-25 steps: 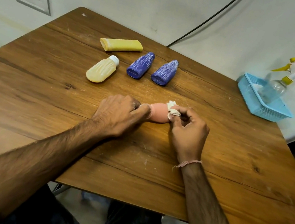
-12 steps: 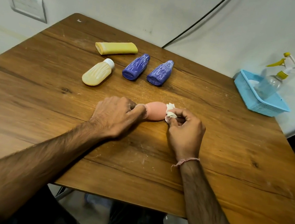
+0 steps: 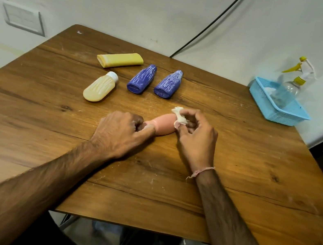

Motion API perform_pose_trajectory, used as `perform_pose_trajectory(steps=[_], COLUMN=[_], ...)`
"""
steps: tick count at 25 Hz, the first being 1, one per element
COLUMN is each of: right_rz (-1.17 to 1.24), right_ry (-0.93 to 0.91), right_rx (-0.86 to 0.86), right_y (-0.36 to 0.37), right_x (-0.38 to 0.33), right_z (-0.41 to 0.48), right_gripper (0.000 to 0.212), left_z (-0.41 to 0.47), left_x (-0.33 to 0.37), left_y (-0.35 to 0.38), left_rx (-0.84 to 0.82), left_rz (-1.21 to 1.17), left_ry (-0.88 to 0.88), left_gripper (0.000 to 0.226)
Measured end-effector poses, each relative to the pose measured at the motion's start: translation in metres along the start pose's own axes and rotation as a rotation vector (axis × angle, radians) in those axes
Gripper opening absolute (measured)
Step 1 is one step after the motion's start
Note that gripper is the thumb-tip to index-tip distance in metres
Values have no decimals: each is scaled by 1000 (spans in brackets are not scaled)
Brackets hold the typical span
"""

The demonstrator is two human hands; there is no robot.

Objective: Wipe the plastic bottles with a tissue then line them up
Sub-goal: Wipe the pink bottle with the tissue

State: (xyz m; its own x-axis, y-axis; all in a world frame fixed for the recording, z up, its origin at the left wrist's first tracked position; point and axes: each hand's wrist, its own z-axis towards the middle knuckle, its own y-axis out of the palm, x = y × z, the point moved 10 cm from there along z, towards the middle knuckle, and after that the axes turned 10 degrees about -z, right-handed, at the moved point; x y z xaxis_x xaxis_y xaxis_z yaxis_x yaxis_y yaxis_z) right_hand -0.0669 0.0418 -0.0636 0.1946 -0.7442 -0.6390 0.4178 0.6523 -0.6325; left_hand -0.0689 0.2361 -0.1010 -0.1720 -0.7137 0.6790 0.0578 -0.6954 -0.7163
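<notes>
Pink bottle [image 3: 163,123] lies far from table [image 3: 253,181] edges, left fingers [image 3: 146,129] pinching neck, right fingers [image 3: 192,117] pinching tissue [image 3: 178,117].

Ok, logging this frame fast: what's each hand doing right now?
Left hand: grips the pink bottle at its cap end.
Right hand: pinches the tissue against that bottle.

Plain salmon all over the pink bottle [image 3: 163,123]; white tissue [image 3: 180,117]. The left blue bottle [image 3: 142,79] and right blue bottle [image 3: 168,83] are violet-blue with whitish streaks. The ribbed bottle [image 3: 99,88] is pale yellow with a white cap. Mustard-yellow tube [image 3: 119,62]. Light blue mesh basket [image 3: 276,114]. Clear spray bottle [image 3: 286,92] with yellow trigger and collar. Brown wood-grain counter [image 3: 236,157] with dark knots. Pink wrist thread [image 3: 201,171].
</notes>
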Motion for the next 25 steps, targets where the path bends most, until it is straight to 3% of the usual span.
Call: perform_pose_trajectory(steps=[3,6,8,12,15,18,21,23,25], right_rz=[42,-39,-129,-116,-4,322,537,417,143], right_ry=[55,-194,-326,19,-24,-147,-44,-89,-327], right_rx=[-48,-147,-112,38,-16,-107,-91,-58,-49], right_y=[-3,1,-1,-17,-5,7,4,-5,-12], right_x=[4,-30,-38,16,-1,-32,-25,-32,-63], right_z=[7,-22,-34,-11,-22,-39,-31,-25,-30], right_gripper=[46,39,33,28,25,24,26,25,26], left_z=[-7,-8,-8,-10,-11,-12,-15,-16,-16], left_x=[10,18,20,25,26,28,32,34,35], left_y=[-11,-8,-7,-9,-11,-12,-18,-22,-23], left_rx=[92,78,68,82,102,113,149,170,179], left_rz=[-20,14,6,-22,-81,-149,-227,-262,-280], left_ry=[81,153,184,246,298,341,376,390,399], left_gripper=[34,31,33,36,35,34,40,43,44])
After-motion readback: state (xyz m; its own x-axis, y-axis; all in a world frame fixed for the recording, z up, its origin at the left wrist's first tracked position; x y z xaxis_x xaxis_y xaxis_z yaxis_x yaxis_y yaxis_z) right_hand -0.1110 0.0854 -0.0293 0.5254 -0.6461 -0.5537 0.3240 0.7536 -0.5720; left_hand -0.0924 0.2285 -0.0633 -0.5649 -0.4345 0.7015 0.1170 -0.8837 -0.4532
